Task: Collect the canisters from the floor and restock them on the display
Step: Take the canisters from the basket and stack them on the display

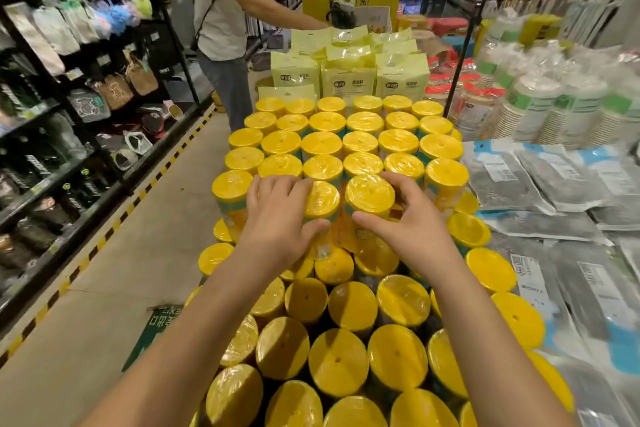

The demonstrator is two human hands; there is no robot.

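Stock entry: yellow-lidded canisters, film-wrapped, are standing in an upper tier [360, 142] and a lower tier [396, 354]. Their bodies are mostly hiding under neighbouring lids, and the labels are blurring past reading. The left hand [277, 215] is covering part of the left canister [323, 199], fingers curling over it and thumb pressing its near wall. The right hand [405, 218] is gripping the right canister [370, 192], thumb in front and fingers arching behind. Both canisters are sitting side by side in the upper tier's front row; whether they are resting or lifted cannot be told. Both forearms are reaching over the lower tier. Grey pouches [540, 180] are lying just to the right.
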